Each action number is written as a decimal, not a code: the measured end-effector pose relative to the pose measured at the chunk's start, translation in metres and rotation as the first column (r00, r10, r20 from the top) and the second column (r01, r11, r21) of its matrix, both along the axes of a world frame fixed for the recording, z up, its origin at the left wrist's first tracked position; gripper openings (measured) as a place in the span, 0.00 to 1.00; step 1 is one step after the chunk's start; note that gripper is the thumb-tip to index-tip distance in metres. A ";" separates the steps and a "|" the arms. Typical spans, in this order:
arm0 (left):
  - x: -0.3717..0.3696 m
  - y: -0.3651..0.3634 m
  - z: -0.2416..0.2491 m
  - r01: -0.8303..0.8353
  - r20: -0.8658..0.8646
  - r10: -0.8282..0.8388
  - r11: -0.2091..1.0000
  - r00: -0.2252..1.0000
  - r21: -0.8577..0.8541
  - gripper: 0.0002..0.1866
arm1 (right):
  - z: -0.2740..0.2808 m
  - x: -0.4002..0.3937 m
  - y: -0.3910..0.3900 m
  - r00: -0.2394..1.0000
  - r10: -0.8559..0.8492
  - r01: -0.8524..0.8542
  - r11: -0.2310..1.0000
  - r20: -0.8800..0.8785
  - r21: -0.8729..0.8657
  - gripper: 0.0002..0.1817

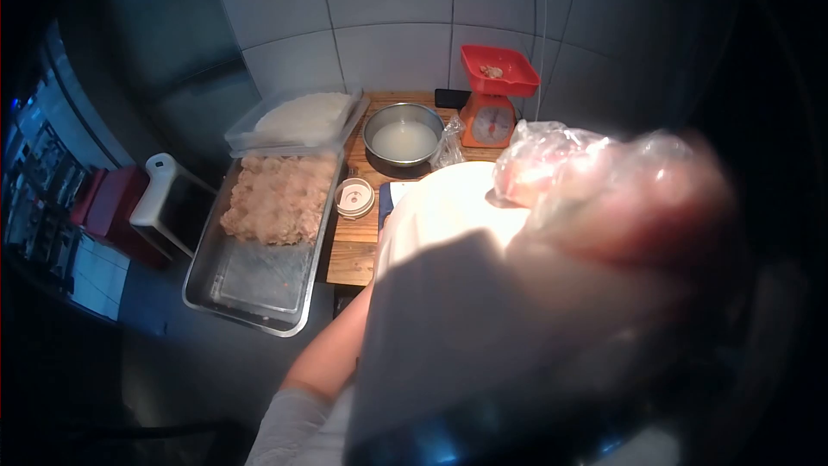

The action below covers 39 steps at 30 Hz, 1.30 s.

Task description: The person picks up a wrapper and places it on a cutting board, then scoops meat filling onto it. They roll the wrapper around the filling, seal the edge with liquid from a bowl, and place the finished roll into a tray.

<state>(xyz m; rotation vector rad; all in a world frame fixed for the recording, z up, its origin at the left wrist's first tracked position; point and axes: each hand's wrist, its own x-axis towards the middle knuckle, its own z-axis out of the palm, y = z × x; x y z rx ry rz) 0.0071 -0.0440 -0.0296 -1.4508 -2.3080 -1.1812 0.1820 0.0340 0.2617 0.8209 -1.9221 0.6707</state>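
A large white cloth [435, 207] is raised close to the camera, brightly lit at its upper part and shadowed below. My left forearm runs up behind it. At its upper edge my left hand [528, 174], in a clear plastic glove, appears closed on the cloth; part of the hand is hidden. My right hand [651, 207], also in clear plastic, is very near the camera beside the left one. Motion smears it, and its fingers cannot be made out.
Left, a metal tray [259, 285] holds pale minced meat [280, 198]; a plastic tub [246, 134] of white powder sits behind. On the wooden table [352, 263] are a metal bowl [404, 158] of cloudy liquid, a round whitish piece [354, 198] and an orange scale [489, 123] with a red pan [509, 78].
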 end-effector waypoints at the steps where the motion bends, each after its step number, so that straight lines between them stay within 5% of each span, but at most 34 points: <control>1: 0.005 0.006 0.003 0.030 0.004 -0.031 0.999 1.000 0.010 0.29 | 0.000 0.000 0.000 1.000 -0.002 0.002 1.000 -0.001 -0.001 0.52; 20: 0.100 0.095 0.069 0.532 0.020 -0.542 0.832 0.840 0.158 0.30 | 0.001 -0.001 -0.002 0.999 -0.038 0.038 0.999 -0.014 0.010 0.52; 39: 0.118 0.105 0.085 0.635 0.034 -0.652 0.748 0.757 0.195 0.32 | 0.002 -0.003 -0.004 0.998 -0.059 0.059 0.998 -0.027 0.026 0.53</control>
